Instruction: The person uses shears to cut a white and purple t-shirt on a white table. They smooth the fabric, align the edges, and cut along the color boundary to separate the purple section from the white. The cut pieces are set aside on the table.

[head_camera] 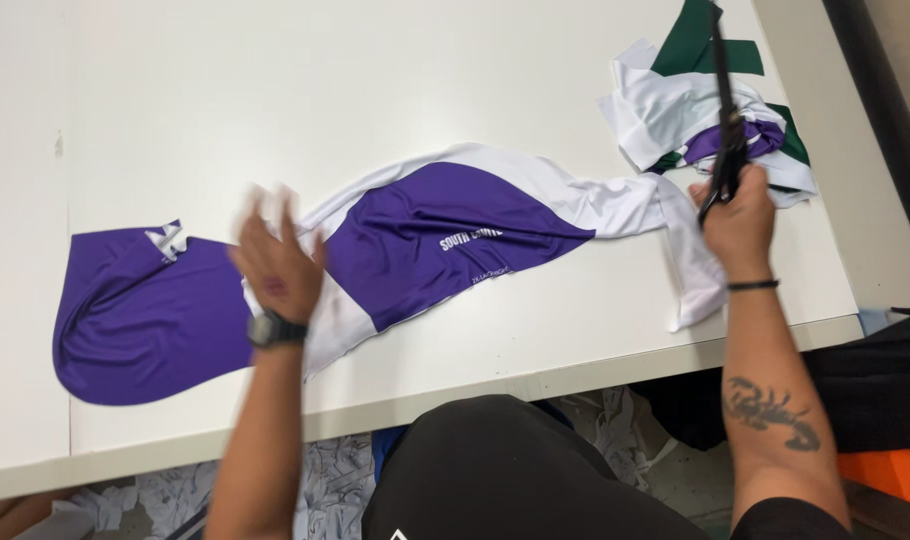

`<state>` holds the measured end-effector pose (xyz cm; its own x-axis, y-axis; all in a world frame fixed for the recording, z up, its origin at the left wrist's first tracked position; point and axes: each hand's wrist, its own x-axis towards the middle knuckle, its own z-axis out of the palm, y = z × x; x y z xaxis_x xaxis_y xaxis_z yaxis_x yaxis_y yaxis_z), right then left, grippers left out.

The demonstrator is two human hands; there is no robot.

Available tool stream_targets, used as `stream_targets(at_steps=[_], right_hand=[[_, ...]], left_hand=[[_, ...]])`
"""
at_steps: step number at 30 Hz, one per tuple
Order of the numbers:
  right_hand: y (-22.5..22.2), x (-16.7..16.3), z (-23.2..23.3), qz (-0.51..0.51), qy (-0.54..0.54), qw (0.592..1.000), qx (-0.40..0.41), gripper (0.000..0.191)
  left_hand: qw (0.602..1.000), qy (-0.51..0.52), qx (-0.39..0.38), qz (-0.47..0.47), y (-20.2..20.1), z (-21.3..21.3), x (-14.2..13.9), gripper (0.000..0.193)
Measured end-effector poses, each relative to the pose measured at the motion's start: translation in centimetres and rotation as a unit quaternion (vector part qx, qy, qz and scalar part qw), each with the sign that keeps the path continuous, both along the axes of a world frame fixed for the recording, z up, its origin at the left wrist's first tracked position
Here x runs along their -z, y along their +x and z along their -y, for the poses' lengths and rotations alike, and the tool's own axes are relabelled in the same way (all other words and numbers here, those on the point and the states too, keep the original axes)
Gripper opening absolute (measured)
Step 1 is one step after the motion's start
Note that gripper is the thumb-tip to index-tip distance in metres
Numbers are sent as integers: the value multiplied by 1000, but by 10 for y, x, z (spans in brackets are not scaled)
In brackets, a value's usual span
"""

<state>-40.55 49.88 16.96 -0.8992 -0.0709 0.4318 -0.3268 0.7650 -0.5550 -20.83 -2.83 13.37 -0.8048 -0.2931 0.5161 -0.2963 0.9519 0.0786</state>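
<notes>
The left hand hangs over the purple and white cloth, fingers spread wide and blurred, palm down, its grip wide and holding nothing; whether the fingertips touch the cloth cannot be told. A dark watch sits on that wrist.

The cloth lies stretched across the white surface from left to right. Its left end is a rounded purple flap near the surface's front edge, its middle a purple panel bordered in white with small white print, and its right end a white strip that bends down toward the front edge just beside the right hand.

The right hand is closed in a fist around the handles of black scissors, grip tight on them. The blades point up and away from the person, long and dark, crossing over the pile of scraps. A thin black band circles the right wrist, and a dark tattoo shows on the forearm.

The pile of scraps lies at the far right corner of the surface, white, green and purple pieces bunched together, just beyond the right hand and close to the white end of the cloth.

Below the front edge of the surface are the person's dark clothing, crumpled grey-white scraps on the floor, and an orange thing at the lower right
</notes>
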Motion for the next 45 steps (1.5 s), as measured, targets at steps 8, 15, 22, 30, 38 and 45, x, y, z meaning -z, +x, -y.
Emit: stream_targets(at_steps=[8,15,22,30,38,45], right_hand=[[38,64,-13,52,186,981,24,38],[-9,39,-71,397,-126,892,-177,29],[-51,4,-69,64,149,981,104,22],[31,65,-11,58,139,988,-16,30],[75,102,10,56,123,984,-119,37],[121,78,7,18,95,989,-115,40]], left_hand=[[968,144,58,197,56,-71,60,56],[952,142,116,247,96,1,62,57],[955,126,130,233,108,9,69,55],[963,164,142,160,71,-18,8,40],[907,170,342,179,-115,-169,29,36],[933,146,186,272,-201,-160,48,59]])
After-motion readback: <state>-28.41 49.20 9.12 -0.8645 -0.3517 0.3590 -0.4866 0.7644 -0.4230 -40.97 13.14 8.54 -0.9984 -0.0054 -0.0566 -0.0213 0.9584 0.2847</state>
